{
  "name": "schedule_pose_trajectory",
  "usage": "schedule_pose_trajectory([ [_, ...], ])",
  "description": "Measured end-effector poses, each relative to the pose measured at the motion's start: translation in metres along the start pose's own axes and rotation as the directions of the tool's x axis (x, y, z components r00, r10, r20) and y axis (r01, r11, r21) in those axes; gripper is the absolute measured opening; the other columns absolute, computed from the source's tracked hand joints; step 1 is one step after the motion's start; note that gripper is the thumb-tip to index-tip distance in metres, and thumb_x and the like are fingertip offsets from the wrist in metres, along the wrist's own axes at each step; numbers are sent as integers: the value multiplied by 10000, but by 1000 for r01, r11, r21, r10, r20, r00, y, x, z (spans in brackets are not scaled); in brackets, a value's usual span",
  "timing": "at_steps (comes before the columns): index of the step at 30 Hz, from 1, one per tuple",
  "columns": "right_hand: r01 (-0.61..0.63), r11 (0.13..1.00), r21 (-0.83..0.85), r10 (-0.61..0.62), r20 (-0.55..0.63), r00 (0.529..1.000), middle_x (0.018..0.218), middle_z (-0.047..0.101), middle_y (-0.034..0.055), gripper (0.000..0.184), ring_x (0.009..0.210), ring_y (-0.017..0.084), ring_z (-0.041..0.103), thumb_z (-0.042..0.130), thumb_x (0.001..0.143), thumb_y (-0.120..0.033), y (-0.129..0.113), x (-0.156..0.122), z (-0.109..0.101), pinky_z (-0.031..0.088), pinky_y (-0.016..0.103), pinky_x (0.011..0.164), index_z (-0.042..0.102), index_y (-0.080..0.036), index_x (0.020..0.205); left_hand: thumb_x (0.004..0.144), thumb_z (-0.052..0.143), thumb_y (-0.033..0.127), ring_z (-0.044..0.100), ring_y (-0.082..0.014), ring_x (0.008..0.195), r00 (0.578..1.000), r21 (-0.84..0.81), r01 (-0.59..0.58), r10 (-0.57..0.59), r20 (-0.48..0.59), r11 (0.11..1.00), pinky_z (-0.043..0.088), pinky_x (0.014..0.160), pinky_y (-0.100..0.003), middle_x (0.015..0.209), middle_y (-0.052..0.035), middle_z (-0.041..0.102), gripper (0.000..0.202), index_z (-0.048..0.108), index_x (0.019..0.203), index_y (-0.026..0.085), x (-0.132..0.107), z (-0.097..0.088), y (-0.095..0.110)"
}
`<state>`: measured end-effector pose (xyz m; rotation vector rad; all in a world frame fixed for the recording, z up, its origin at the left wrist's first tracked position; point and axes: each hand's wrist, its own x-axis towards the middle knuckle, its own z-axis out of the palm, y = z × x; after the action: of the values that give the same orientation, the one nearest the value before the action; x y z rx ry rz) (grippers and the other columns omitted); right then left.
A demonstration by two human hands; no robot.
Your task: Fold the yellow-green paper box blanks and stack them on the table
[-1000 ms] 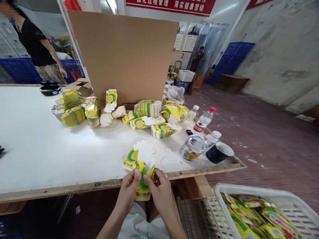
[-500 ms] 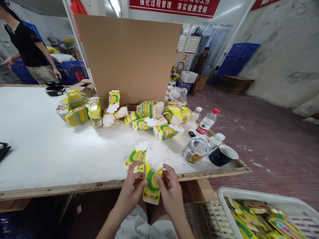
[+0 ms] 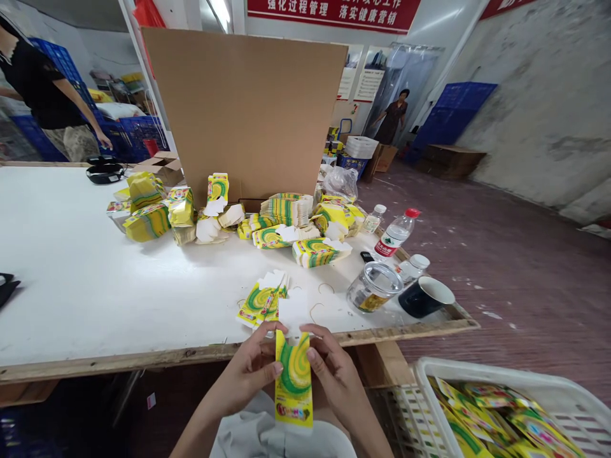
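Note:
Between my two hands, just off the table's front edge, is a yellow and green carton with a white flap standing up at its top. My left hand pinches its left side, thumb on the front face. On the right side my right hand grips it the same way, fingertips near the upper edge. A small stack of flat cartons with white flaps lies on the table right beyond my hands. Farther back are bundles of the same cartons.
A tall cardboard sheet stands behind the bundles. To the right are a clear jar, a dark mug and a red-capped bottle. A white basket of cartons sits low at right. Two people are in the background.
Both hands have drawn the carton slightly down and toward me, and my fingertips have shifted up to its top edge. The person at left has moved farther left.

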<state>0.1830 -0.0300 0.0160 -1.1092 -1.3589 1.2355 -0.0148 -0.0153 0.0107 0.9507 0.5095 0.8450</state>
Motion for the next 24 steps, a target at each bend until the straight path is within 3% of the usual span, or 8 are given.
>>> schedule_pose_trajectory([
  [2,22,999,-38,-22,-10,1000,800,637,4,244,731,162,583,581,934,-452,-1,2,-1,466,231,654,655,-224,981,874,709,273,681,-160,845,1000,1,3,-3,4,1000,506,730,-241,1005,-44,722,376,526,1203,255,1,1,-2],
  [5,100,989,-108,-107,-61,992,734,596,0,269,698,157,564,583,933,-427,0,6,-2,453,227,637,650,-210,789,855,732,266,672,-147,812,1000,10,-15,15,7,1000,493,714,-226,975,-43,725,359,537,1155,236,3,4,-5],
  [8,113,986,-123,-133,-169,977,844,657,28,206,781,181,617,616,915,-406,4,7,-2,490,251,706,680,-220,974,859,729,284,697,-190,849,999,26,-26,27,-39,999,515,737,-271,1005,-62,736,677,339,1412,291,3,6,-5],
  [10,84,991,-107,-108,-236,966,920,686,47,317,836,199,646,642,900,-404,7,6,-3,514,277,743,640,-236,1169,856,729,305,706,-223,888,999,41,-12,13,-47,999,531,748,-304,1063,-84,735,795,245,1485,308,3,5,-5],
  [12,95,986,-136,-125,-226,966,953,698,64,310,890,215,654,634,905,-409,7,6,-5,518,303,786,673,-246,1166,850,730,319,704,-234,919,999,71,1,2,-41,997,536,764,-309,1107,-97,731,689,375,1438,281,3,3,-5],
  [16,168,963,-209,-197,-127,972,961,677,83,312,955,239,631,559,933,-461,1,8,-12,508,326,806,787,-249,958,856,714,301,701,-207,888,990,238,-25,57,-126,971,526,768,-271,1029,-80,761,466,563,1291,225,7,0,-8],
  [21,-15,950,-313,-44,-181,983,795,608,20,376,594,144,506,674,821,-419,-4,10,-11,431,257,549,740,-211,1128,895,632,264,713,-225,911,974,396,-52,134,-182,917,551,810,-308,1139,-112,735,451,562,1336,202,10,0,-12],
  [24,-95,953,-287,73,-86,994,696,620,-16,455,530,129,477,649,813,-374,-4,8,-3,375,234,504,662,-185,1227,899,605,239,714,-242,973,973,407,-52,139,-186,912,561,820,-313,1209,-122,710,459,553,1354,213,10,2,-12],
])
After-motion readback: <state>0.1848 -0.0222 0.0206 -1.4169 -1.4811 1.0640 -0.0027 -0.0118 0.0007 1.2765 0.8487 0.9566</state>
